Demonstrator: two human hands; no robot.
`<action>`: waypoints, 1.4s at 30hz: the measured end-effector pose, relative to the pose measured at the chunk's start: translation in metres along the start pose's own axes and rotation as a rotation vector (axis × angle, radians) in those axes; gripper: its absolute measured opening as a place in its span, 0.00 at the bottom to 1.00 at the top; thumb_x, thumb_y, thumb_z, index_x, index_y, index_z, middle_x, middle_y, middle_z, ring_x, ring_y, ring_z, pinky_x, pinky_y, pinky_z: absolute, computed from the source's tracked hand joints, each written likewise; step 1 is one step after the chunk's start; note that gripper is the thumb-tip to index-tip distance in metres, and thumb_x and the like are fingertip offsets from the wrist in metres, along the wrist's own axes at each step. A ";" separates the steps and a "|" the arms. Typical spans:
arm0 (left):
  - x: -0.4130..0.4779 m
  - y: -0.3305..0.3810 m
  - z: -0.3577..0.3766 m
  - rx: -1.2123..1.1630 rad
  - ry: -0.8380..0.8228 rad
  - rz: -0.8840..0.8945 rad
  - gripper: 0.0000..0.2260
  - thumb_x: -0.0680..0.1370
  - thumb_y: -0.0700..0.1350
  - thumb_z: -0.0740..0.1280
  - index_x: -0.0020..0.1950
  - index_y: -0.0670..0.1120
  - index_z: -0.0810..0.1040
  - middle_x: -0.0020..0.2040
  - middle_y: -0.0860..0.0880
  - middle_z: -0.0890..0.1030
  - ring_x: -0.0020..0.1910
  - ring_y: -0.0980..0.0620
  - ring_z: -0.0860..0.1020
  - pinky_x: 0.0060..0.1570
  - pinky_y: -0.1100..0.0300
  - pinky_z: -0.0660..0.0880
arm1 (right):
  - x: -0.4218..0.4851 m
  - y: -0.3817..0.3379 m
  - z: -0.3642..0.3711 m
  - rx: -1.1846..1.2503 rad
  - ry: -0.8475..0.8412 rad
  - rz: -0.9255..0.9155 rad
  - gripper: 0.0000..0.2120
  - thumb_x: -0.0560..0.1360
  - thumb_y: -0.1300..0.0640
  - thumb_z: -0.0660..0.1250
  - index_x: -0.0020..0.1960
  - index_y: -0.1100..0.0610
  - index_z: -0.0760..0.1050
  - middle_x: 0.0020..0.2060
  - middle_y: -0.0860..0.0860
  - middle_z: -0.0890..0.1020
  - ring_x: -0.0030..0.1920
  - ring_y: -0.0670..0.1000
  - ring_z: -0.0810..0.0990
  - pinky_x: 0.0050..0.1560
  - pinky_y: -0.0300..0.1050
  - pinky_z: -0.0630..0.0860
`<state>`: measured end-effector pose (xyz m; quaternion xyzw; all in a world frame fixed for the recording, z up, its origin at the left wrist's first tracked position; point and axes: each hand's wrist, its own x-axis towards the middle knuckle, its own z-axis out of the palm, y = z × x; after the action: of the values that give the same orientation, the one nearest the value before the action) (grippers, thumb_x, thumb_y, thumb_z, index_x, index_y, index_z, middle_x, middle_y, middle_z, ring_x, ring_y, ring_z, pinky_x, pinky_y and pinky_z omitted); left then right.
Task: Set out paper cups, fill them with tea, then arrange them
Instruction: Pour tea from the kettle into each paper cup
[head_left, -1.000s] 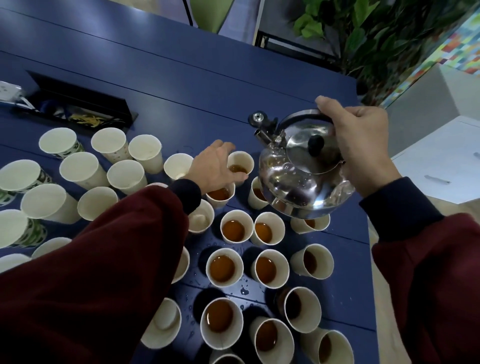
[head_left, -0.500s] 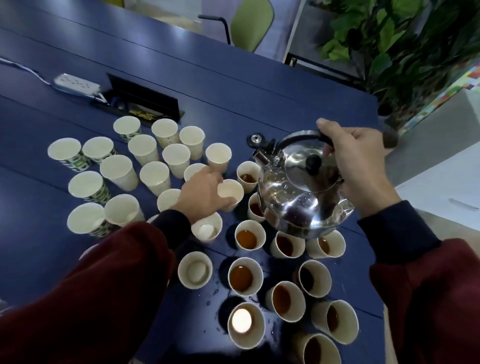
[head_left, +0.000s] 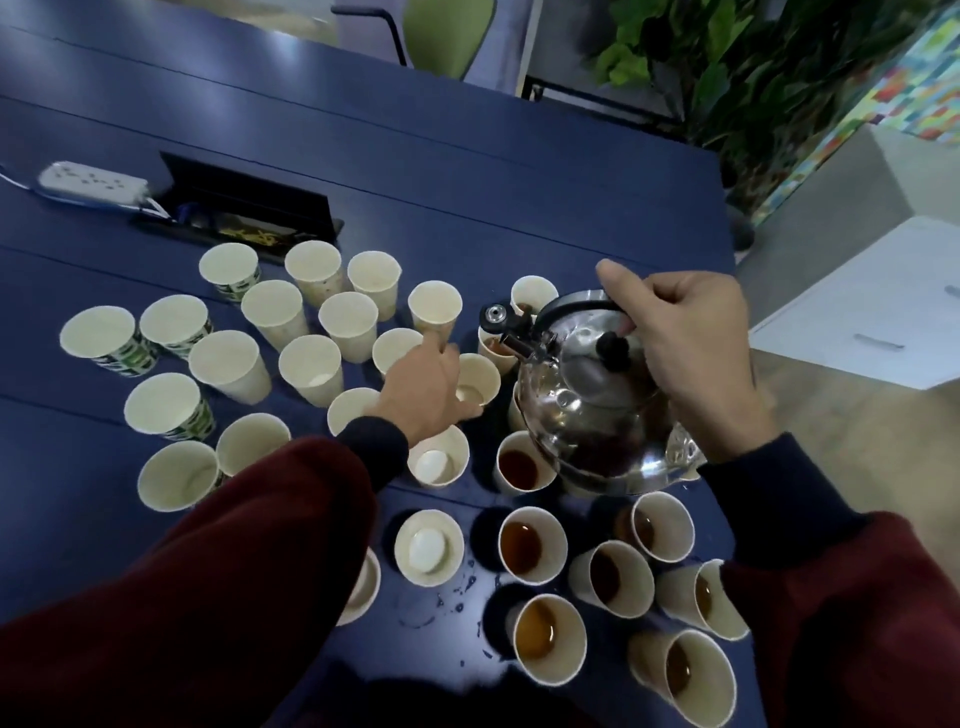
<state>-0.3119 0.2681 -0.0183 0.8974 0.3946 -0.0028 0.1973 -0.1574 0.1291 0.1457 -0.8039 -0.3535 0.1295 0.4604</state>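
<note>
While shiny steel kettle (head_left: 587, 415) is gripped by right hand (head_left: 691, 353), white paper cup (head_left: 480, 379) is clasped. Left hand (head_left: 423, 389) is used.

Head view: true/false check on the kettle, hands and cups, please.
The right hand grips the steel kettle by its handle. True.
The kettle's lid is off. False: the lid, with its black knob, is on.
The left hand holds a paper cup by the kettle's spout. True.
Every cup holds tea. False: the cups on the left are empty.
</note>
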 end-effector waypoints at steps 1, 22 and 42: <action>0.002 0.000 0.002 0.009 -0.007 -0.003 0.29 0.69 0.61 0.76 0.60 0.42 0.74 0.63 0.42 0.71 0.55 0.40 0.77 0.50 0.46 0.77 | 0.000 -0.001 0.001 -0.018 -0.001 -0.004 0.30 0.77 0.44 0.71 0.30 0.68 0.72 0.15 0.44 0.64 0.21 0.44 0.64 0.28 0.36 0.62; 0.000 -0.004 -0.001 -0.003 0.029 -0.002 0.30 0.66 0.67 0.75 0.57 0.48 0.78 0.58 0.48 0.75 0.54 0.46 0.78 0.43 0.53 0.72 | -0.008 -0.001 0.011 -0.126 0.038 -0.021 0.30 0.75 0.42 0.72 0.29 0.66 0.73 0.18 0.48 0.67 0.24 0.46 0.65 0.32 0.44 0.69; -0.036 -0.026 -0.019 -0.236 0.081 -0.019 0.25 0.74 0.61 0.72 0.66 0.49 0.77 0.59 0.49 0.78 0.56 0.47 0.79 0.54 0.49 0.77 | -0.026 -0.004 0.001 0.151 0.133 0.087 0.31 0.77 0.44 0.72 0.34 0.73 0.72 0.18 0.44 0.67 0.24 0.44 0.65 0.29 0.33 0.66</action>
<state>-0.3581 0.2651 -0.0038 0.8635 0.4086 0.0781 0.2853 -0.1784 0.1129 0.1459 -0.7883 -0.2765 0.1221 0.5359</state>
